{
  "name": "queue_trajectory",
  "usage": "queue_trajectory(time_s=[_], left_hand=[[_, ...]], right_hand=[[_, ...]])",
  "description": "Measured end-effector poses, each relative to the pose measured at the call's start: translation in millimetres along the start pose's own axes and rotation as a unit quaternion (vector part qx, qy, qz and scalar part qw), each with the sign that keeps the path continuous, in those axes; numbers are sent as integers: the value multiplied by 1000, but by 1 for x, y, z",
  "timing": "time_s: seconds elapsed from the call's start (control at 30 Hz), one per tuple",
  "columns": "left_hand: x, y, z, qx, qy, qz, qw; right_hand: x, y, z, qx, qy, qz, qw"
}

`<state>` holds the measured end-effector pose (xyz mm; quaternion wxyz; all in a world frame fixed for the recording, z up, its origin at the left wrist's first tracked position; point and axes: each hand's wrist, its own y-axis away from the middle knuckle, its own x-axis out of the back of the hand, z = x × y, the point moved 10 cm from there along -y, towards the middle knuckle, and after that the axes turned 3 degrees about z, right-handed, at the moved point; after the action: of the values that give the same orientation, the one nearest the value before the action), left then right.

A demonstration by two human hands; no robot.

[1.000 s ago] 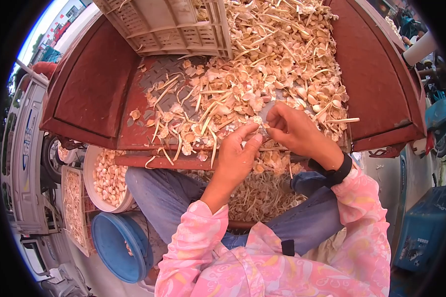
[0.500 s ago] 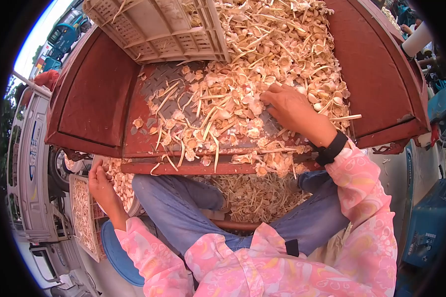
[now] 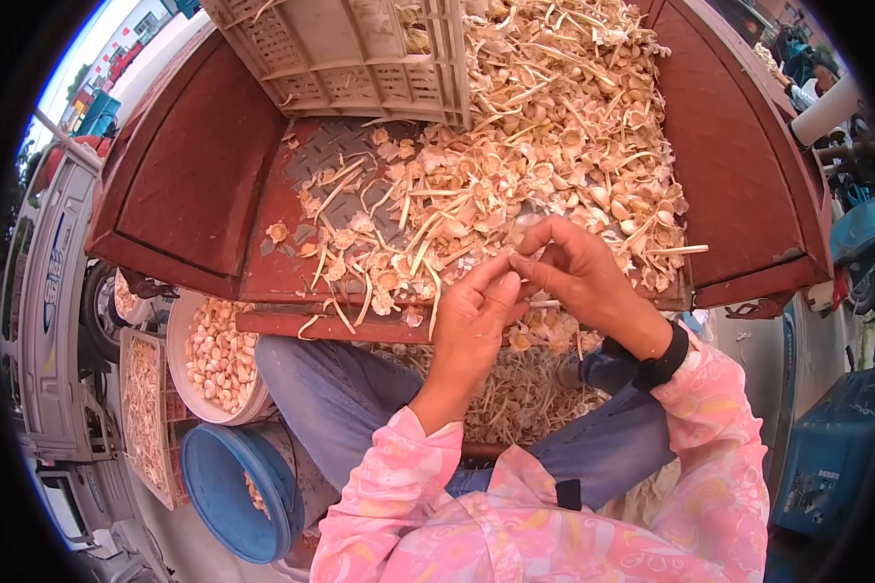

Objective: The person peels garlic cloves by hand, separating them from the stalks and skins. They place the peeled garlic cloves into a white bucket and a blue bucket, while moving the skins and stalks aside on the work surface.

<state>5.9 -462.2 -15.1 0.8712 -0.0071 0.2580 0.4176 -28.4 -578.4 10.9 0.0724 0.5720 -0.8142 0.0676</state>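
My left hand (image 3: 467,330) and my right hand (image 3: 598,282) meet above the front edge of the red cargo bed (image 3: 190,228). Thumbs and fingertips of both are pinched together; whatever small piece lies between them is mostly hidden by the fingers. Just beyond, a heap of garlic cloves, dry skins and stalks (image 3: 574,146) covers much of the bed. A dark band circles my right wrist.
A pale plastic crate (image 3: 360,83) leans at the back left of the bed. Down to my left stand a white bucket (image 3: 176,355) of garlic cloves, a blue bucket (image 3: 199,491) and another crate (image 3: 144,413). Skins and stalks (image 3: 515,394) litter the ground between my legs.
My left hand has come up from beside the white bucket to meet my right hand. The right hand has drawn back from the heap toward the bed's front edge.
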Motion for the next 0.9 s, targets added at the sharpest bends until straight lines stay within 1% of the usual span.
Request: queue_trajectory(time_s=[0.07, 0.13, 0.23, 0.27, 0.33, 0.37, 0.4, 0.43, 0.47, 0.5, 0.53, 0.57, 0.63, 0.7, 0.73, 0.83, 0.9], left_hand=[[-4, -6, -23, 2, 134, 12, 991], [4, -4, -30, 25, 177, 34, 983], [17, -2, -23, 40, 192, 73, 978], [18, -1, -18, 45, 191, 59, 979], [16, 2, -6, 52, 191, 32, 980], [10, 11, 3, 60, 179, 25, 982], [-16, 28, 17, 71, 181, -50, 980], [-44, 50, 31, 82, 181, -124, 972], [-76, 76, 47, 90, 182, -233, 951], [-100, 102, 61, 121, 152, -315, 929], [-123, 123, 75, 49, 180, -465, 865], [-135, 140, 83, 39, 211, -522, 825], [-148, 156, 95, 38, 278, -529, 801], [-151, 162, 98, 36, 313, -532, 786], [-152, 164, 98, 36, 316, -534, 784], [-154, 165, 100, -3, 311, -536, 785], [-153, 168, 101, -19, 316, -523, 791]], right_hand=[[-4, 12, -23, 125, 120, 35, 984], [-13, 27, -43, 242, 243, 65, 937], [-19, 37, -53, 243, 209, 28, 947], [-17, 38, -55, 239, 202, 21, 950], [7, 29, -51, 221, 201, 25, 954], [35, 22, -48, 201, 224, 94, 949], [61, 15, -44, 186, 310, 138, 922], [82, 9, -32, 173, 376, 143, 899], [99, 3, -17, 145, 447, 154, 869], [106, -2, -5, 113, 478, 121, 862], [105, -5, -1, 110, 466, 100, 872], [103, -8, 2, 103, 473, 85, 871], [95, -11, 5, 95, 482, 60, 869], [88, -11, 3, 95, 489, 45, 866], [87, -10, 5, 93, 497, 43, 862], [86, -11, 0, 105, 520, 54, 846], [82, -11, 2, 99, 529, 55, 841]])
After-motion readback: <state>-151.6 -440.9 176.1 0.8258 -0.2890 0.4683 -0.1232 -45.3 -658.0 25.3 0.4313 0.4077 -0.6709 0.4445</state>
